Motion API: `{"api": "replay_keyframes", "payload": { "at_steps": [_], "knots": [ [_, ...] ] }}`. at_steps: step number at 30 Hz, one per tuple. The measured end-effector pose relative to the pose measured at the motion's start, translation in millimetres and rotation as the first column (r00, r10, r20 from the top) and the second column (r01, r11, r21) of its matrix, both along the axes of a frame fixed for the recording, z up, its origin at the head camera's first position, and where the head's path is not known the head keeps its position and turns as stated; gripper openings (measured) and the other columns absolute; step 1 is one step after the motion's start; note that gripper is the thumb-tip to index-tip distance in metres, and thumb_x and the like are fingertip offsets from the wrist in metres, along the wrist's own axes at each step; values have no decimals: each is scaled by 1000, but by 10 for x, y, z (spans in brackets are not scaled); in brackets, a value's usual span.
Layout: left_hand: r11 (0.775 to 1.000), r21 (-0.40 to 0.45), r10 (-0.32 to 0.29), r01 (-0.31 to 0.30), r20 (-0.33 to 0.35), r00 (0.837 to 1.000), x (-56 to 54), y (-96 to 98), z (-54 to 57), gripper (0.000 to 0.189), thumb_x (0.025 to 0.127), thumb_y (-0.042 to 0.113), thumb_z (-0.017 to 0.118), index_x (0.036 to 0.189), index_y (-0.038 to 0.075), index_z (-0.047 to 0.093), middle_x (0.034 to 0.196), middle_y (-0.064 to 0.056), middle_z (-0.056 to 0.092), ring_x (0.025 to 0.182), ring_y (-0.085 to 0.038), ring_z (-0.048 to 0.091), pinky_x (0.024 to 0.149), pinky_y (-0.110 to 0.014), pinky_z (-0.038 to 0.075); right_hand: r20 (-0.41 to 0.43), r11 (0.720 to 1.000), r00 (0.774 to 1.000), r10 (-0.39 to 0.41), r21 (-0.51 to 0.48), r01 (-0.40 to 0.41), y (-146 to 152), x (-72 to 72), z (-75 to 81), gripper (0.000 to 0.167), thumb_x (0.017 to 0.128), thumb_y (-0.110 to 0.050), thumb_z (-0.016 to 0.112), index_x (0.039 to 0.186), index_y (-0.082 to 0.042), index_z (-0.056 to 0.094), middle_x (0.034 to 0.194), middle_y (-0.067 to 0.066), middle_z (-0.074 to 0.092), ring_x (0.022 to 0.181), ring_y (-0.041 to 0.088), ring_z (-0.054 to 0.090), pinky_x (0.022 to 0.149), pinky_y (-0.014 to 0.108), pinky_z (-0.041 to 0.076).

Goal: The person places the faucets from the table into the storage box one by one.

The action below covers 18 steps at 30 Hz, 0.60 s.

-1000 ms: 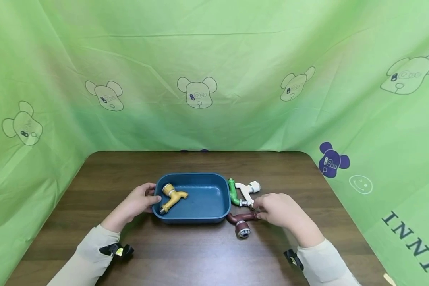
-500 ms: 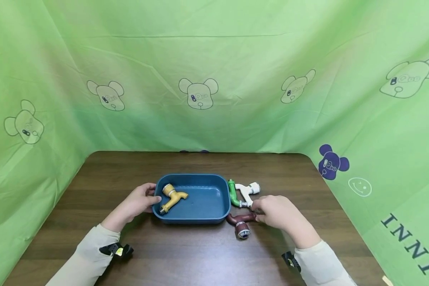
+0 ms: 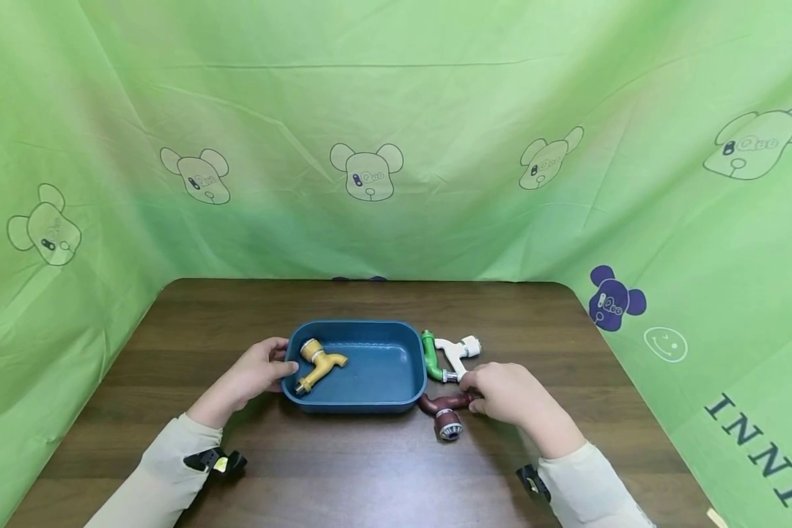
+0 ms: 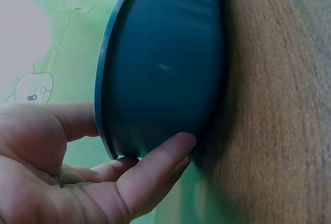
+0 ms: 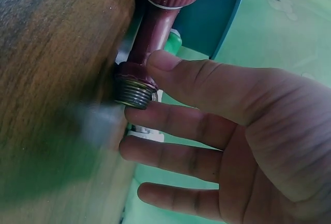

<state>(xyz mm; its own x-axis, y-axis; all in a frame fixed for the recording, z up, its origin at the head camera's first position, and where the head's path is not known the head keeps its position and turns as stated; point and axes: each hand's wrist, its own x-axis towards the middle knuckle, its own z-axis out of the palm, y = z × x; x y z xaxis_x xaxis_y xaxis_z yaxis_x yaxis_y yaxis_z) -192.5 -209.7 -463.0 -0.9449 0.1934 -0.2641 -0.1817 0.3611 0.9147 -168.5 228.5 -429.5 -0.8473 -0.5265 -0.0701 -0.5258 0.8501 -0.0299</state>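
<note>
My left hand (image 3: pixel 257 372) holds the left end of a blue plastic basin (image 3: pixel 353 405), its thumb lying over the rim in the head view. Inside the basin lies a yellow tap (image 3: pixel 321 364). On the right, my right hand (image 3: pixel 504 396) pinches the threaded end of a maroon tap (image 3: pixel 444 404) near the basin's front right corner. The right wrist view has the thumb on the maroon tap's (image 5: pixel 152 32) collar and the index finger by its metal thread. Beyond that hand are a green tap (image 3: pixel 430 356) and a white tap (image 3: pixel 457 352), whose near end is hidden by the fingers.
Everything stands on a brown wood-grain table (image 3: pixel 343 469). A green cloth (image 3: pixel 369 95) printed with bear heads hangs behind the table and along both sides. The green tap lies close against the basin's right wall, with the white one beside it.
My right hand has shifted slightly left and toward me, at the maroon tap's threaded end. The left hand, the basin and the taps stay in place.
</note>
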Motion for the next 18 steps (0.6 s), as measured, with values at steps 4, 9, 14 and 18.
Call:
{"api": "replay_keyframes", "payload": {
  "at_steps": [4, 9, 14, 18],
  "knots": [
    [1000, 2, -1, 1, -1, 1000, 4, 3, 9, 54, 101, 9, 62, 147, -8, 41, 136, -29, 55, 109, -30, 68, 81, -44, 63, -5, 1000, 1000, 3, 6, -3, -5, 6, -4, 17, 78, -20, 85, 91, -25, 75, 76, -13, 62, 66, 9, 53, 62, 37, 50],
    [1000, -3, -1, 1, -1, 1000, 6, 3, 15, 54, 101, 9, 63, 147, -8, 41, 136, -28, 56, 109, -30, 68, 81, -44, 63, -8, 1000, 1000, 3, 20, -3, -20, 12, 2, 18, 77, -20, 86, 91, -25, 76, 76, -13, 62, 66, 10, 55, 62, 38, 50],
    [1000, -2, -2, 2, 2, 1000, 8, 5, 12, 54, 101, 9, 62, 147, -8, 41, 137, -28, 55, 110, -31, 67, 82, -44, 63, 9, 999, 1000, -11, 41, 11, -34, 11, -2, 21, 76, -19, 87, 93, -25, 77, 76, -11, 63, 67, 12, 55, 63, 39, 50],
    [1000, -1, -4, 4, 2, 1000, 8, 6, 17, 54, 101, 9, 62, 147, -8, 40, 137, -29, 55, 110, -31, 67, 82, -44, 63, 0, 999, 1000, -6, 49, 6, -41, 16, -13, 22, 75, -18, 88, 93, -24, 76, 74, -11, 62, 67, 13, 56, 62, 40, 50]
  ]
}}
